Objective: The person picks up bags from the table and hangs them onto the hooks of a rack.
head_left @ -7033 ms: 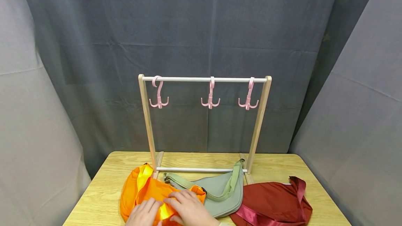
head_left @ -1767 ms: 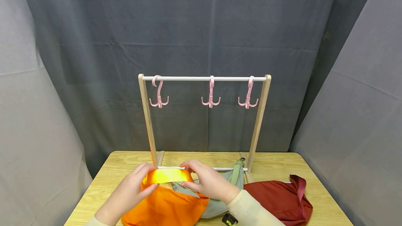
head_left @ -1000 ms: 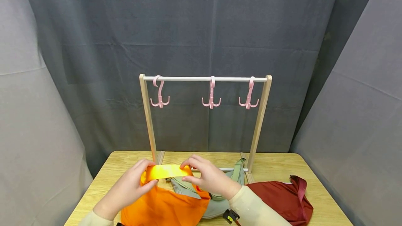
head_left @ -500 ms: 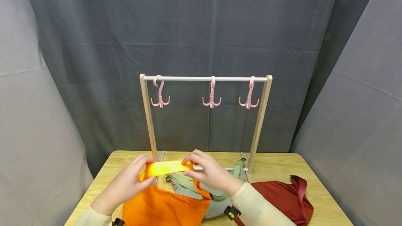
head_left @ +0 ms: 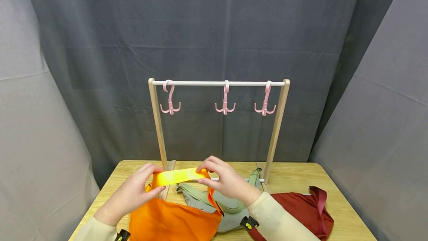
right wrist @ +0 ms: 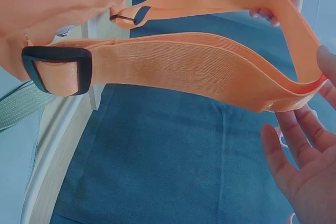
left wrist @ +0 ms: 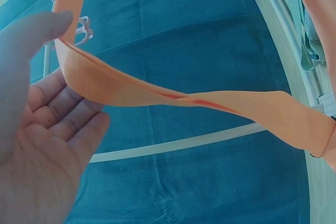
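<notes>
Orange strap (head_left: pixel 177 176): pinched by left hand (head_left: pixel 133 189) and right hand (head_left: pixel 228 182).
Pink hooks (head_left: pixel 225 99): far, open air before them.

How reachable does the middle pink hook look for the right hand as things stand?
Probably yes: nothing shows between the right hand and the middle pink hook, which hangs bare from the rail, though that hand holds the orange strap.
</notes>
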A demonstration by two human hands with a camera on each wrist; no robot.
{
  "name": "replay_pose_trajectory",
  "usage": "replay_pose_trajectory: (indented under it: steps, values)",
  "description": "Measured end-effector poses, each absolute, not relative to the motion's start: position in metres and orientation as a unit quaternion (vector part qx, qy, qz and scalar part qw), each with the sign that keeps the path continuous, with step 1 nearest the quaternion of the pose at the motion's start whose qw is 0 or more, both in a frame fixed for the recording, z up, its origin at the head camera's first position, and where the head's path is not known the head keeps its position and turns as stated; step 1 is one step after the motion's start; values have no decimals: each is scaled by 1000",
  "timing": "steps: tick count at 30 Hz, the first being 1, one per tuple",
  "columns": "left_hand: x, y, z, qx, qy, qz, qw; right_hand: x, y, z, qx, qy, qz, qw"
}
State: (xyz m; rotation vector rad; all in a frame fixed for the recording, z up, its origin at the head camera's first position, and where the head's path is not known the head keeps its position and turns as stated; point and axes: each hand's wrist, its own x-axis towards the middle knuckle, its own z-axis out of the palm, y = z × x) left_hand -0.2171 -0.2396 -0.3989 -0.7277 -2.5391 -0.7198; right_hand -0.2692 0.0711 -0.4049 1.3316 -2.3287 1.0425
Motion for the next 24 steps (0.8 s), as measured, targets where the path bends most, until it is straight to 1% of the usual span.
replay_pose_trajectory:
  steps: [6, 16, 24]
  values:
    - [-218, -241, -397, -264, -910, -243, 209, -270, 73, -405, 460, -799, 363, 133]
    - [-222, -242, -395, -250, -915, -247, 198, -272, 74, -401, 450, -805, 361, 138]
    - [-228, -244, -395, -251, -902, -276, 217, -276, 75, -393, 456, -804, 345, 159]
